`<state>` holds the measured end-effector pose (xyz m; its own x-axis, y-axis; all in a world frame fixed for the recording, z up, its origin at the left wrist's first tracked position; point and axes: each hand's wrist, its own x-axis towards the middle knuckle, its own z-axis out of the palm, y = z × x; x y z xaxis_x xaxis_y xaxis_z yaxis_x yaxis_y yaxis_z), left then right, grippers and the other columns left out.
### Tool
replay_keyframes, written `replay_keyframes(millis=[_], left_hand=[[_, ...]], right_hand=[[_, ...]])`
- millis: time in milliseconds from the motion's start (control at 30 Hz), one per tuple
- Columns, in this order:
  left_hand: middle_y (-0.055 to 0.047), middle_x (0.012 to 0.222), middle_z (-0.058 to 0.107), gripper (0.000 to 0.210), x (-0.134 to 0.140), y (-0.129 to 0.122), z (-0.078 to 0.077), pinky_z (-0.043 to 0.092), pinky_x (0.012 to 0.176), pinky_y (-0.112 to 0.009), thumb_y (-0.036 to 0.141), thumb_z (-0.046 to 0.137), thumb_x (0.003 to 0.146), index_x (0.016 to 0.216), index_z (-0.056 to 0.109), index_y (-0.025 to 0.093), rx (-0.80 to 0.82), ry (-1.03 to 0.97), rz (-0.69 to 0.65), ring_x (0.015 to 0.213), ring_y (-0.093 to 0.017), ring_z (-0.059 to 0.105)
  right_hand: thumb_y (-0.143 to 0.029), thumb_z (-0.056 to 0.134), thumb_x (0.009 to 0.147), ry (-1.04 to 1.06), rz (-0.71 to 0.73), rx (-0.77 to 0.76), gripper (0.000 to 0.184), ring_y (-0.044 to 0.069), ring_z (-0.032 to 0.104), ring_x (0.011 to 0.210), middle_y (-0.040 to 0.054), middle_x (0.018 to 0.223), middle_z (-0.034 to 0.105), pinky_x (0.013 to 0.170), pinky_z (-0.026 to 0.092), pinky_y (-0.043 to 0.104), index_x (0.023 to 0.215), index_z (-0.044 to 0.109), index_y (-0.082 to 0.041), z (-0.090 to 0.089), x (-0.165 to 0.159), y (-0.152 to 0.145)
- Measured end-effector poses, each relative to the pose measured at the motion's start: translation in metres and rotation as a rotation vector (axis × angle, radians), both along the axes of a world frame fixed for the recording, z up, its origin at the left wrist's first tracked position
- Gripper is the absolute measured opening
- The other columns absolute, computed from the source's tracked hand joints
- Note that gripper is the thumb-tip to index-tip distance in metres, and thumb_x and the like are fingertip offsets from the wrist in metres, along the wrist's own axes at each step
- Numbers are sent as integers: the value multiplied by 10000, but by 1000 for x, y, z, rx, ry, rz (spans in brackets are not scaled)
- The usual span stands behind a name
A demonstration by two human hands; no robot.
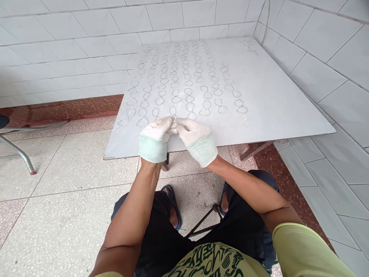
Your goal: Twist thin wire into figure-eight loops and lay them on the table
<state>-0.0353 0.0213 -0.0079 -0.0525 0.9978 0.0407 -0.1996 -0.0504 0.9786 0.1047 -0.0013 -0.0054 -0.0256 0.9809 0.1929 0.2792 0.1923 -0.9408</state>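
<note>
My left hand (158, 132) and my right hand (193, 135) wear white knit gloves with pale green cuffs. They meet over the table's near edge, thumbs and fingertips pinched together. Between them is a thin wire loop (173, 111), its upper curve showing just beyond the fingertips; the rest is hidden by the gloves. Past the hands, rows of thin wires bent into figure-eights (189, 96) lie on the grey-white tabletop (276, 104). One figure-eight wire (241, 106) lies to the right of my right hand.
A small heap of wire pieces (250, 47) sits at the table's far right corner. Tiled walls (198, 15) border the back and right sides. A metal chair leg (21, 154) stands at the left. My feet in blue sandals (174, 207) are below the table.
</note>
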Motion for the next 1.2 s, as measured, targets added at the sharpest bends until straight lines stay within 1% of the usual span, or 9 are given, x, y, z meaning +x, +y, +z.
replay_keyframes(millis=[100,167,300,400,500,667,800,967,1200], left_hand=[[-8,752,762,271,6,-3,-3,642,829,-301,401,959,769,837,786,204,19,-173,79,708,-147,718],[-11,757,769,243,8,-4,-3,640,812,-294,364,977,766,822,806,201,24,-234,104,687,-137,695],[-19,703,728,263,0,1,-2,583,717,-267,392,975,755,737,795,201,35,-181,2,655,-134,638],[-11,598,647,341,-6,7,-1,545,673,-277,448,982,715,638,762,198,39,-56,-107,581,-122,547],[-16,547,601,388,-7,10,0,538,685,-310,482,946,725,564,729,203,42,51,-215,562,-132,524],[-30,593,633,398,-6,6,0,518,707,-318,481,879,793,550,710,215,31,174,-280,614,-156,578],[-33,620,640,417,1,0,1,515,746,-310,481,869,821,545,700,217,61,151,-195,673,-159,593],[-21,626,663,344,10,-4,4,495,681,-297,474,942,712,605,746,211,26,55,-50,633,-140,547],[-40,599,642,391,-3,6,8,530,676,-318,483,928,725,573,713,195,0,105,-292,608,-146,577]], right_hand=[[-308,609,1107,83,-20,-7,309,179,801,1008,17,1121,861,1023,622,330,1270,868,-267,-5,-4,1],[-332,596,1109,120,24,-26,323,173,796,992,4,1063,852,1001,631,324,1278,865,-272,-5,-4,3],[-491,682,1078,92,102,-117,371,202,779,909,14,897,804,872,638,345,1307,844,-248,10,12,8],[-555,695,1058,-1,41,-105,364,200,755,904,28,900,795,843,594,332,1079,848,-226,24,33,15],[-490,720,1029,-57,114,-109,316,175,721,849,10,838,772,788,543,300,871,775,-221,32,48,22],[-322,707,1005,-92,233,-101,209,149,693,819,-8,797,760,787,511,278,829,731,-211,33,49,24],[-258,678,1000,-103,150,-3,206,141,670,818,-7,831,764,794,496,279,803,707,-206,24,40,22],[-279,675,1017,-79,38,85,225,144,667,833,-12,858,765,824,507,284,801,683,-219,15,33,19],[-258,716,1005,91,151,-65,298,134,675,738,-31,716,703,770,527,277,720,633,-233,22,39,21]])
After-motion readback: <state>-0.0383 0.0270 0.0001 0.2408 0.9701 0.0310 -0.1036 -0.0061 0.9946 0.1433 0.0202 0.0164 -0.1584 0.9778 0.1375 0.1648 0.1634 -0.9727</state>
